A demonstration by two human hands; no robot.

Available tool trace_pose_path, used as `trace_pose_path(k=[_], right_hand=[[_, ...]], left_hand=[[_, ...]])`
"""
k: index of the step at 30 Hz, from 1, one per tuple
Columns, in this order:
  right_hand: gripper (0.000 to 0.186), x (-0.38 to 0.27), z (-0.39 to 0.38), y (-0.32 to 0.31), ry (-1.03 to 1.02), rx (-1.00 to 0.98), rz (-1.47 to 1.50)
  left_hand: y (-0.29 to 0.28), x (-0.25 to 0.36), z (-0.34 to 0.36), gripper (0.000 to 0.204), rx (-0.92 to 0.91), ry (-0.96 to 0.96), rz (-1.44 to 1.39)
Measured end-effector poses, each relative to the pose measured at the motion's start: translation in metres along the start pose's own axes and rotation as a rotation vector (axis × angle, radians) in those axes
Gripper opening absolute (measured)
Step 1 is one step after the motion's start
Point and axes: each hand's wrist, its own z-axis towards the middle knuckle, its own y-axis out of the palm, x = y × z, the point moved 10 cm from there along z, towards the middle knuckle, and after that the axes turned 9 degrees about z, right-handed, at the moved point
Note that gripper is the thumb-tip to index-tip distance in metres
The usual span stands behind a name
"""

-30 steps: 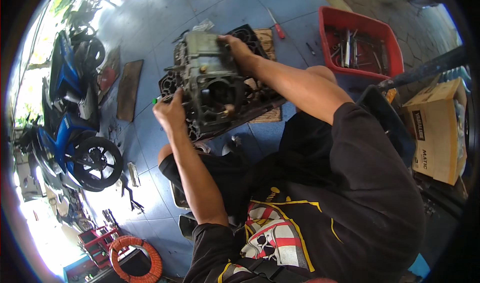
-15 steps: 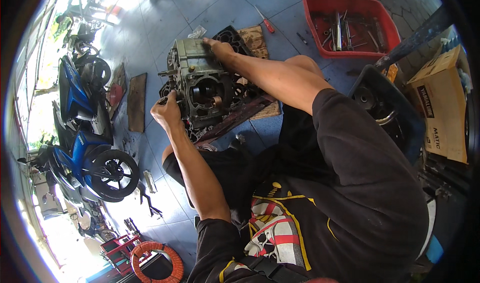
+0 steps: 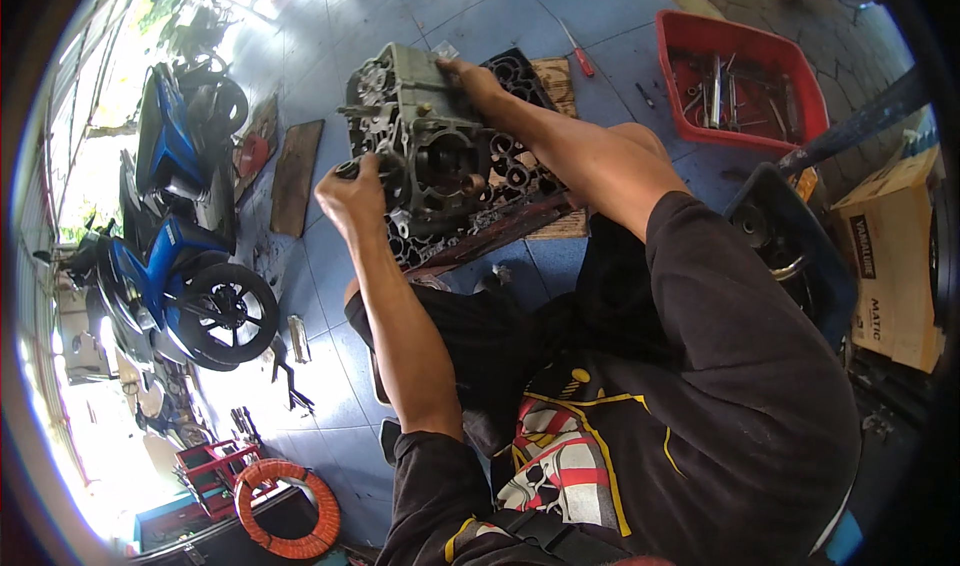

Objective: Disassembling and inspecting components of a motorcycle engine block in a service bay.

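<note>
A grey metal engine case (image 3: 420, 118) with an open round bore facing me rests over a black casting full of holes (image 3: 515, 151) on a dark bar and a wooden board (image 3: 557, 228). My left hand (image 3: 348, 191) is closed on the case's left, lower part, around a round dark fitting. My right hand (image 3: 478, 91) grips the case's upper right edge near the back. The underside of the case and some of my fingertips are hidden.
A red tub of tools (image 3: 690, 36) is at back right, near a red-handled screwdriver (image 3: 583, 63). A dark bin (image 3: 820, 286) and cardboard box (image 3: 885, 296) stand right. Blue-black motorbikes (image 3: 160, 256), a plank (image 3: 295, 181) and an orange coil (image 3: 255, 521) are on the left.
My hands keep hold of the case. It has shifted slightly, showing more of its left end. The whole view has also moved a little as my head moves.
</note>
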Motion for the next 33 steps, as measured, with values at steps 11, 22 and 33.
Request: trace_pose_path(k=[11,22,33], right_hand=[[0.069,0.009,0.022,-0.063,-0.105,0.115,-0.275],[0.033,-0.221,-0.095,-0.148,-0.643,0.407,-1.115],[0.047,-0.133,-0.133,-0.263,-0.285,0.174,-1.295]], left_hand=[[0.039,0.002,-0.03,0.026,-0.037,-0.102,-0.025],[0.068,0.065,-0.048,0.041,-0.426,0.213,0.004],[0.0,0.066,-0.018,0.024,-0.207,0.141,-0.723]])
